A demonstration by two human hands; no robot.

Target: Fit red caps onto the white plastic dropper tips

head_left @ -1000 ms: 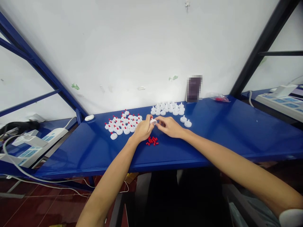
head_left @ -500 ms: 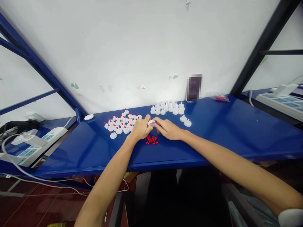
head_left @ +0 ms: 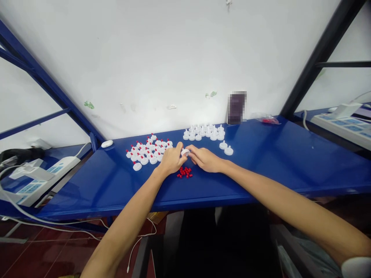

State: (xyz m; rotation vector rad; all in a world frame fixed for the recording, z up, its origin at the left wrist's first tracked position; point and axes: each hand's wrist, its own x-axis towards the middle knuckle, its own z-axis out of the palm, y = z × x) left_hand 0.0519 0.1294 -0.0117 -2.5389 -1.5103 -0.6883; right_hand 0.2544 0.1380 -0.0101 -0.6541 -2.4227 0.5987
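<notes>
A white nozzle cap (head_left: 186, 152) is held above the blue table, its round base facing me. My left hand (head_left: 171, 159) is closed around its left side, while the fingers of my right hand (head_left: 206, 159) pinch its right edge. The tip of the cap is hidden by my fingers. Just below my hands lies a small pile of red tip caps (head_left: 184, 172). To the left stand many white nozzle caps with red tips (head_left: 144, 159). Behind my hands is a group of white nozzle caps with bare tips (head_left: 213, 136), and two more bare ones (head_left: 228, 151) stand nearer.
A dark, pixelated upright object (head_left: 237, 108) leans on the wall. A clear bag with red pieces (head_left: 269, 120) lies at the back right. A white earbud-like case (head_left: 107, 144) sits at the back left. Power strips (head_left: 48, 179) with cables lie beyond the table's left side.
My right fingers have closed in on the white nozzle cap, which has tilted so its base turns toward me. Both hands stay nearly in place; the view has shifted slightly.
</notes>
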